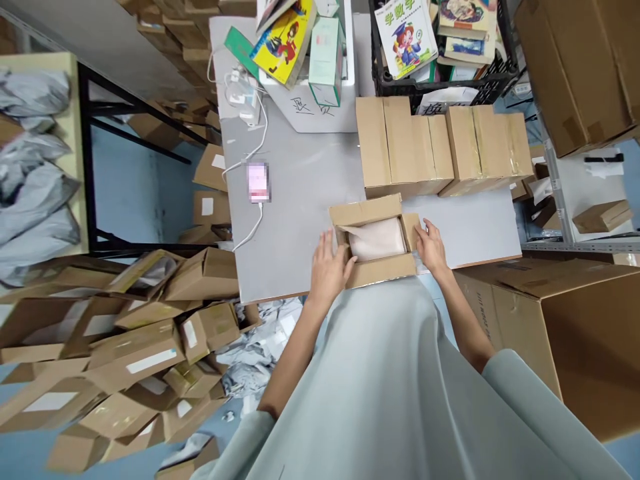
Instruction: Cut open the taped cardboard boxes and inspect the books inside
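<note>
A small open cardboard box (373, 212) sits at the near edge of the grey table (300, 200). Inside it lies a pale wrapped packet (376, 239). My left hand (330, 267) rests against the box's left side flap, fingers stretched out and together. My right hand (431, 247) touches the right side flap, fingers extended along it. Neither hand holds anything loose.
Two sealed cardboard boxes (405, 147) (487, 147) stand behind the open one. A phone on a white cable (259, 181) lies to the left. Books fill a white bin (305, 80) and a black crate (440, 73). Many cartons (125, 347) are piled on the floor left; a large carton (575, 320) stands right.
</note>
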`<action>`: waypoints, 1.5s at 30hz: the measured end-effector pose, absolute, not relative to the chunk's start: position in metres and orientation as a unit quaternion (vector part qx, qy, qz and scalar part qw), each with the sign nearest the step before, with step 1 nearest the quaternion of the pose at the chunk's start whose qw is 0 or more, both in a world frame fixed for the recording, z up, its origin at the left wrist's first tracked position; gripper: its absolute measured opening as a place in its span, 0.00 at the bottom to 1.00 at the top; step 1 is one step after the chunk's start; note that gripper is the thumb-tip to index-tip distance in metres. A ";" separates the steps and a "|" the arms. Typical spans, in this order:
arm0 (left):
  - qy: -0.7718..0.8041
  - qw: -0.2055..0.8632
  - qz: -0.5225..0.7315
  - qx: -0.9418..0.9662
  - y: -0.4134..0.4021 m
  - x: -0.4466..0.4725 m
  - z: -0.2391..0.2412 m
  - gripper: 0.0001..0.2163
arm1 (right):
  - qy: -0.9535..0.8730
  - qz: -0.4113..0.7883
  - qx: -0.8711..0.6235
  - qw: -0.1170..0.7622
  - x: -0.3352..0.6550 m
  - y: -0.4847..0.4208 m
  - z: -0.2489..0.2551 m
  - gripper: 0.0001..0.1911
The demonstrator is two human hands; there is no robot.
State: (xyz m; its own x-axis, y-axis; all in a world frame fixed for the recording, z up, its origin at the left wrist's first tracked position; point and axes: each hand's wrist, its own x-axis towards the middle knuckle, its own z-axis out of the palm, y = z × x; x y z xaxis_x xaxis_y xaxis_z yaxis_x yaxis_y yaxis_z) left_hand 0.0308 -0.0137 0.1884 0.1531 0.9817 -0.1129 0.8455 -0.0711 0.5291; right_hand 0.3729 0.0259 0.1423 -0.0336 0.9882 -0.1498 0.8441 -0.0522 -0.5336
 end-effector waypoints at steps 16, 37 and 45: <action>0.675 0.288 0.245 0.634 -0.028 0.053 0.163 0.28 | -0.666 0.274 -0.681 0.135 0.337 0.013 0.162 0.22; 0.587 0.422 0.147 0.675 0.007 0.127 0.130 0.24 | -0.494 0.464 -0.734 0.028 0.284 0.046 0.167 0.10; 0.708 0.323 0.115 0.617 0.013 0.127 0.148 0.19 | -0.442 0.616 -0.633 0.160 0.276 0.039 0.170 0.18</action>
State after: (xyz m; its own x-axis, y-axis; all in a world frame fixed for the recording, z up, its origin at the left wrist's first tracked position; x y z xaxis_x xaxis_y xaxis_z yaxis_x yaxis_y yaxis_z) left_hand 0.1268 0.0127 0.1477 -0.0295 0.9481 -0.3165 0.8001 0.2122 0.5611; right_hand 0.2758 0.0386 0.1704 -0.1486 0.7558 -0.6378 0.3617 -0.5587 -0.7463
